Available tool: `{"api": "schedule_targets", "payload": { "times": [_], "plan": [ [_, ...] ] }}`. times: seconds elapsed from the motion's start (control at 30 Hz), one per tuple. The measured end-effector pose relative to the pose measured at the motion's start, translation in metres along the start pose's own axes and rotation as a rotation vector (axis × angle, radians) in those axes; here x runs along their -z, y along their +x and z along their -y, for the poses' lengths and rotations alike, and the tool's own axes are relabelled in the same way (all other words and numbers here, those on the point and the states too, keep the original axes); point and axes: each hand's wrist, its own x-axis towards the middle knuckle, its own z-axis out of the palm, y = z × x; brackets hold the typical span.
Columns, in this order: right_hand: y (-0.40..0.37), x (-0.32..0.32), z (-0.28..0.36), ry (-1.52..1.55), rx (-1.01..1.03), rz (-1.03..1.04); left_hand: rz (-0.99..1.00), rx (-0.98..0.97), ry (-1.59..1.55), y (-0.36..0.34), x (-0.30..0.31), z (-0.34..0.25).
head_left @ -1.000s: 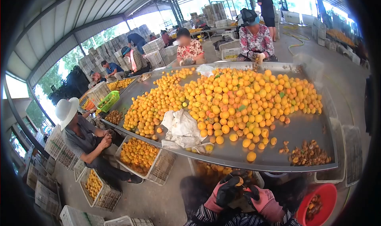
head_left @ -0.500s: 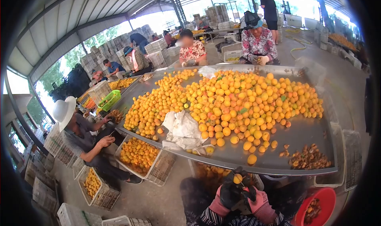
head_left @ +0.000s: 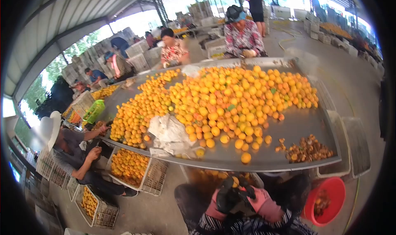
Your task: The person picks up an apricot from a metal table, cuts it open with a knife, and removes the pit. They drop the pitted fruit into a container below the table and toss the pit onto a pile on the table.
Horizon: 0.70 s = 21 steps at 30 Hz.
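My left hand [head_left: 226, 197], in a pink and black work glove, is closed around an apricot [head_left: 235, 181] just below the near edge of the metal table [head_left: 268, 152]. Close beside it, my right hand [head_left: 256, 197] wears the same kind of glove, its fingers bent toward the fruit. Whatever the right fingers hold is too small and blurred to name. Beneath both hands, partly covered by them, is a crate of apricots [head_left: 205, 175]. A large heap of apricots [head_left: 231, 103] spreads across the tabletop.
A white cloth [head_left: 170, 132] and a pile of apricot scraps [head_left: 309, 149] lie on the table. At my right stands a red bucket [head_left: 333, 198] with scraps inside. A co-worker in a white hat [head_left: 49, 129] sits at left beside a full crate [head_left: 154, 175]; two more people sit opposite.
The view has shifted, so the table and people appear further left and higher. My hands stay together at the apricot. The co-worker at left has reached an arm toward the table edge.
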Motion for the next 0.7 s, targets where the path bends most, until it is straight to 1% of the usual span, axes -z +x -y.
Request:
{"api": "schedule_targets", "payload": {
  "times": [0.03, 0.1, 0.17, 0.2, 0.23, 0.3, 0.33, 0.37, 0.43, 0.47, 0.5, 0.57, 0.6, 0.67, 0.7],
  "plan": [
    [0.008, 0.016, 0.015, -0.010, 0.035, 0.044, -0.107, -0.058, 0.121, 0.006, 0.017, 0.001],
    [0.011, 0.020, 0.027, -0.062, -0.076, 0.048, -0.153, -0.141, 0.244, 0.011, 0.012, -0.001],
    [0.009, 0.031, 0.044, 0.069, -0.122, 0.161, -0.114, -0.311, 0.064, 0.014, 0.012, -0.002],
    [0.003, 0.019, 0.037, -0.013, -0.108, 0.124, -0.251, -0.282, -0.018, 0.012, -0.003, -0.007],
    [-0.003, 0.015, 0.034, -0.013, -0.118, 0.130, -0.259, -0.275, -0.023, 0.009, 0.001, -0.004],
    [-0.004, 0.016, 0.040, -0.084, -0.074, 0.105, -0.062, -0.276, 0.005, 0.008, 0.006, 0.001],
    [0.000, 0.022, 0.051, -0.069, -0.108, 0.090, -0.071, -0.225, -0.003, 0.002, -0.007, 0.000],
    [0.001, 0.025, 0.056, -0.066, -0.118, 0.090, -0.075, -0.216, -0.005, 0.001, -0.012, -0.001],
    [0.001, 0.029, 0.061, -0.116, -0.066, 0.100, -0.290, -0.139, 0.068, 0.003, -0.018, -0.005],
    [0.003, 0.023, 0.055, -0.065, -0.106, 0.154, -0.307, -0.168, 0.066, 0.001, -0.020, -0.006],
    [0.002, 0.020, 0.055, -0.066, -0.107, 0.157, -0.308, -0.169, 0.064, 0.001, -0.017, -0.005],
    [-0.001, 0.014, 0.056, -0.238, -0.143, 0.138, -0.191, -0.253, 0.106, 0.003, -0.008, 0.000],
    [0.001, 0.011, 0.059, -0.237, -0.148, 0.138, -0.192, -0.249, 0.105, 0.006, -0.003, 0.002],
    [0.005, 0.006, 0.062, -0.182, -0.227, 0.203, -0.316, -0.216, 0.022, 0.012, 0.005, 0.005],
    [0.004, -0.004, 0.053, -0.182, -0.229, 0.204, -0.317, -0.214, 0.021, 0.010, 0.004, 0.004]
  ]
}}
